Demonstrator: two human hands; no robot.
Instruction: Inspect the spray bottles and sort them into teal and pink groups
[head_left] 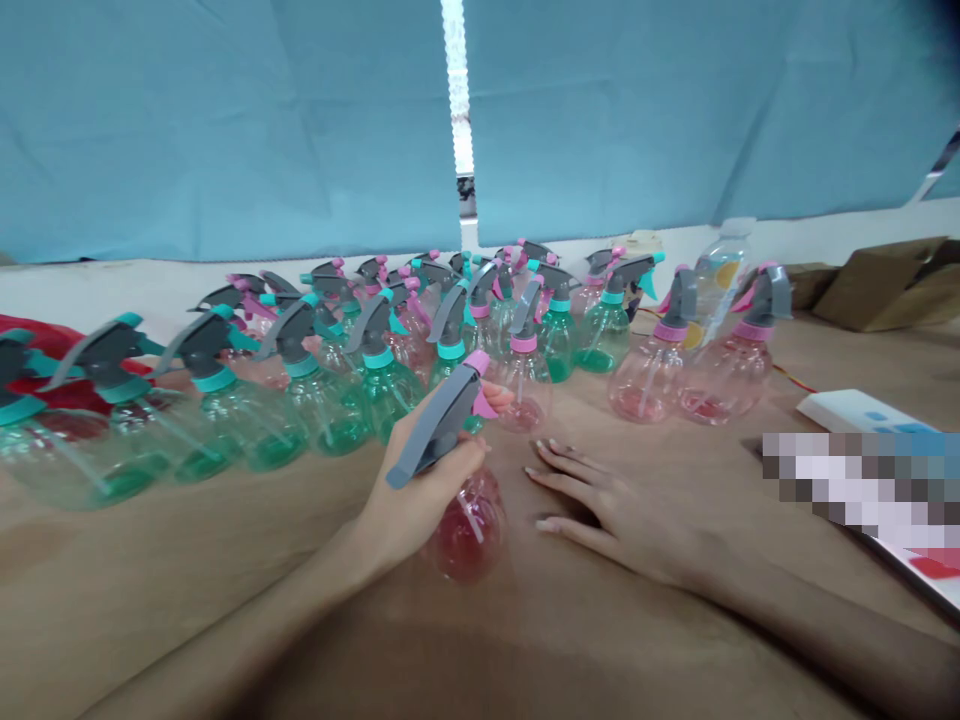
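- The pink sprayer (pixel 465 540) is right in front of the person, roughly upright, its long axis close to vertical; its pink nozzle (pixel 478 362) points away and a little right, the grey lever (pixel 429 435) slanting back left towards the wearer.
- The left hand (pixel 414 508) has its fingers closed round the neck; I can't tell whether the base touches the tabletop (pixel 585 640).
- The right hand (pixel 622 510) lies palm down just beside it, fingers spread and gripping nothing.
- Green bottles (pixel 326 415) form a slanting row from the left; more sprayers crowd behind, both colours mixed.
- Pink bottles (pixel 649 380) stand beyond the right hand, thin tubes inside.
- Colour gathers deep at the bottoms; liquid or tinted plastic, I can't say.
- A clear bottle (pixel 724 260) with orange print rises behind the rightmost pair.
- The tabletop is brown; a cardboard box (pixel 862 295) sits far right, a white box (pixel 859 405) nearer.
- A blue curtain (pixel 225 130) hangs behind, bright light slicing through a gap.
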